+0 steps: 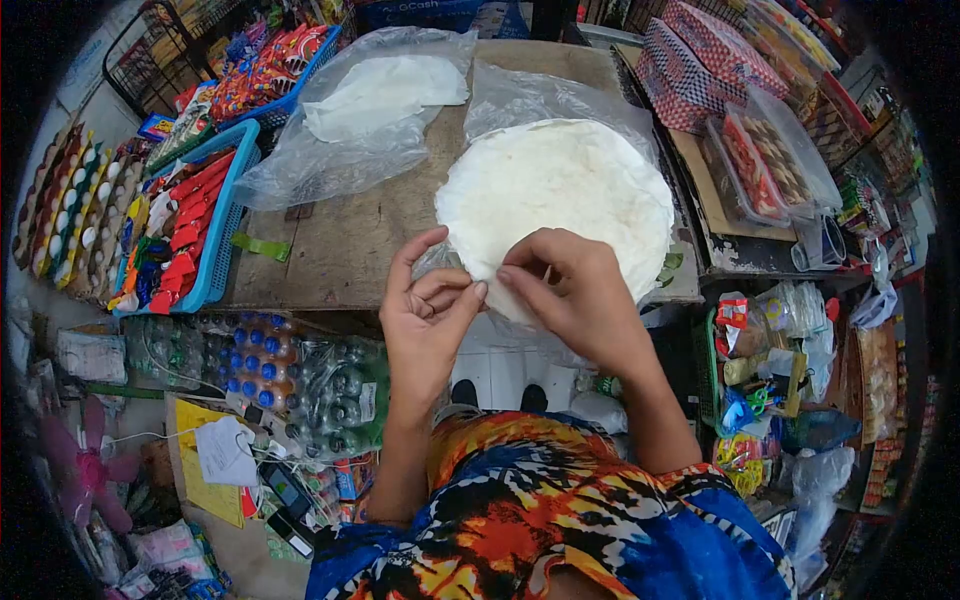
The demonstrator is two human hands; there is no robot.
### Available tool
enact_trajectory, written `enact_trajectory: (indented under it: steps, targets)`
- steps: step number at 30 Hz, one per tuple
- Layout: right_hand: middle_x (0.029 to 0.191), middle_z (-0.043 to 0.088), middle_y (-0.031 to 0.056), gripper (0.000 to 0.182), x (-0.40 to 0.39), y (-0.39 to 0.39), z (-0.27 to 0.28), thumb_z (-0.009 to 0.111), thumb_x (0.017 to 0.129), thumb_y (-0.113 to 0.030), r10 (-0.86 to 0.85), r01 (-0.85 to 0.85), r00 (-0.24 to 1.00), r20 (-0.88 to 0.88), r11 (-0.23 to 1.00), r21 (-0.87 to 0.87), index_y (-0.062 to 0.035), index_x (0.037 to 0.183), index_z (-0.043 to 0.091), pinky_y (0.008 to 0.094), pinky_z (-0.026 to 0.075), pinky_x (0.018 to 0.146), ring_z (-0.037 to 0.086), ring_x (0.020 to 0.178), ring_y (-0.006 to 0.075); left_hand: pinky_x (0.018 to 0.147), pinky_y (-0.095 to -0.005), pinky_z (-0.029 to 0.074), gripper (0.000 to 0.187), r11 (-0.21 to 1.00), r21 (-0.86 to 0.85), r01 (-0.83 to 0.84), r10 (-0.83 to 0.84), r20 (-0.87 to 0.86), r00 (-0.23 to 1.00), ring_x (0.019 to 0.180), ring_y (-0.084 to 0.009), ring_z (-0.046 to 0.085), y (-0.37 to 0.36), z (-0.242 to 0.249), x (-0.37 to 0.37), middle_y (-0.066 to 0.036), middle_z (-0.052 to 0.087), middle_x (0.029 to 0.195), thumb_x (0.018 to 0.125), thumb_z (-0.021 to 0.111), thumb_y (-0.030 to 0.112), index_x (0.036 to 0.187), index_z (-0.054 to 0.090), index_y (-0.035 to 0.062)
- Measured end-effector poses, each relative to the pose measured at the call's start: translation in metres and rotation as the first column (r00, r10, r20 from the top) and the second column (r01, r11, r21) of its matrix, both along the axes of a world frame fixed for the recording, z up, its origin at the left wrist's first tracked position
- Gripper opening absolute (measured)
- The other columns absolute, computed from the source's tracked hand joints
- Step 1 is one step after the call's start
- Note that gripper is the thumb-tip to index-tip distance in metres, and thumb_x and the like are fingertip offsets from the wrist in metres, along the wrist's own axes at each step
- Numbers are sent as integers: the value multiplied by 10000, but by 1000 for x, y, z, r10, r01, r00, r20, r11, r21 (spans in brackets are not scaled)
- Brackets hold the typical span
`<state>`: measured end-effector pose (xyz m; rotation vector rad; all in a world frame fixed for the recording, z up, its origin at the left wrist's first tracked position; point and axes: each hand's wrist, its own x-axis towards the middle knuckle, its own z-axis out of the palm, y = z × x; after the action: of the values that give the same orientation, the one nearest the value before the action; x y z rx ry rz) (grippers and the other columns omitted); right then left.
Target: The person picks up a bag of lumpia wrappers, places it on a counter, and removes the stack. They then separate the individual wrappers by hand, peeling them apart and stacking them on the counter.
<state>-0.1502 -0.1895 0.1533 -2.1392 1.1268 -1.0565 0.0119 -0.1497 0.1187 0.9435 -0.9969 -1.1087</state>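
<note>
Matt white wrappers (pixel 556 190) on glossy plastic (pixel 520 100), worn wooden table (pixel 350 240).

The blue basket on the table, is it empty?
No, the blue basket is packed with red packets, lying to the left of the two hands that pinch the white round stack.

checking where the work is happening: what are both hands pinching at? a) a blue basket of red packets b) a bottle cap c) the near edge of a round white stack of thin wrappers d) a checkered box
c: the left hand and right hand meet fingertip to fingertip at the near edge of the round white wrapper stack, which lies on clear plastic on the wooden table.
</note>
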Motion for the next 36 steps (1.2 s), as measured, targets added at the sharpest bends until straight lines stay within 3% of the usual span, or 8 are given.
enact_trajectory:
  steps: [6, 10, 16, 18, 23, 25, 28, 36]
  targets:
    - [666, 640, 99, 138, -42, -28, 7, 658, 772, -80, -391, 383, 918, 66, 917, 111, 47, 826, 648, 260, 477, 590, 595, 608, 110, 731, -223, 492, 502, 999, -6, -42, 42, -64, 997, 781, -87, 586, 3, -10, 1, -47, 596, 841, 829, 588, -99, 1276, 385, 7]
    - [668, 641, 98, 169, -48, -31, -5, 668, 780, -107, -386, 386, 922, -14, 920, 72, 54, 819, 639, 254, 472, 587, 583, 593, 105, 728, -226, 487, 539, 999, 37, 30, -28, -55, 998, 778, -88, 567, -1, -16, -1, -51, 580, 850, 828, 587, -85, 1308, 357, 1]
    - [650, 591, 69, 129, -29, -24, -1, 634, 791, -83, -184, 141, 971, 153, 956, 256, 31, 851, 624, 265, 456, 596, 552, 597, 119, 646, -225, 472, 451, 992, -120, -47, 75, 234, 969, 746, -110, 564, -30, -5, -2, -93, 610, 930, 813, 651, 31, 1233, 497, -29]
    - [664, 590, 79, 150, -27, -25, -1, 612, 824, -101, -161, 131, 978, 136, 969, 208, 25, 907, 616, 255, 453, 602, 555, 619, 117, 610, -238, 457, 336, 984, -129, -126, 178, 572, 801, 734, -93, 569, -38, 4, 0, -110, 639, 936, 809, 669, 92, 1109, 596, -40]
    - [740, 640, 126, 312, -14, -29, 9, 659, 816, -190, -139, 137, 990, 19, 984, 112, 11, 1050, 612, 340, 483, 643, 627, 685, 242, 602, -274, 461, 336, 989, -81, -121, 144, 425, 894, 697, -120, 588, -45, 1, -2, -142, 671, 915, 821, 645, 101, 1122, 605, -43]
    - [718, 641, 158, 314, -3, -37, 6, 681, 799, -214, -88, 93, 995, 38, 983, -160, 18, 1006, 641, 383, 486, 650, 643, 693, 297, 646, -279, 471, 331, 993, -81, -90, 116, 439, 891, 734, -130, 595, -46, 2, -2, -155, 671, 951, 833, 628, 92, 1132, 601, -46]
    - [659, 612, 182, 256, -1, -56, 3, 689, 795, -198, 36, -38, 999, -32, 999, -39, 30, 909, 664, 386, 484, 637, 647, 673, 303, 710, -273, 474, 315, 966, -239, -102, 204, 453, 868, 784, -113, 585, -52, -10, -2, -151, 670, 941, 850, 603, 75, 1139, 597, -52]
    - [611, 581, 155, 274, -56, -85, 6, 719, 774, -189, -365, 367, 928, 80, 930, -20, 72, 808, 641, 315, 411, 536, 496, 541, 135, 847, -261, 455, 387, 1000, -29, -11, 17, 229, 973, 961, -133, 582, -39, -13, 21, -96, 625, 1091, 853, 601, 66, 1209, 539, -70]
